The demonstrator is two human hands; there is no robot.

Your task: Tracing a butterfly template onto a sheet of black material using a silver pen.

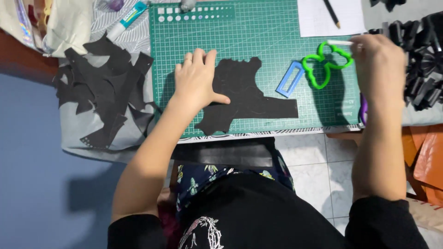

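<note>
My left hand (197, 80) lies flat, fingers spread, on the left part of an irregular black sheet (249, 94) spread on the green cutting mat (258, 32). My right hand (379, 62) hovers over the mat's right edge, fingers closed on a thin white pen-like stick (340, 42). Just left of that hand lies a green butterfly-shaped outline cutter (326, 64). A small blue rectangular frame (290, 79) rests beside it on the mat.
A heap of black scraps (104, 87) covers the table's left side. Black cut shapes (422, 60) pile up at the right. White paper with a pencil (330, 16) sits at the top, a glue tube (125, 19) top left. Tiled floor lies below the table edge.
</note>
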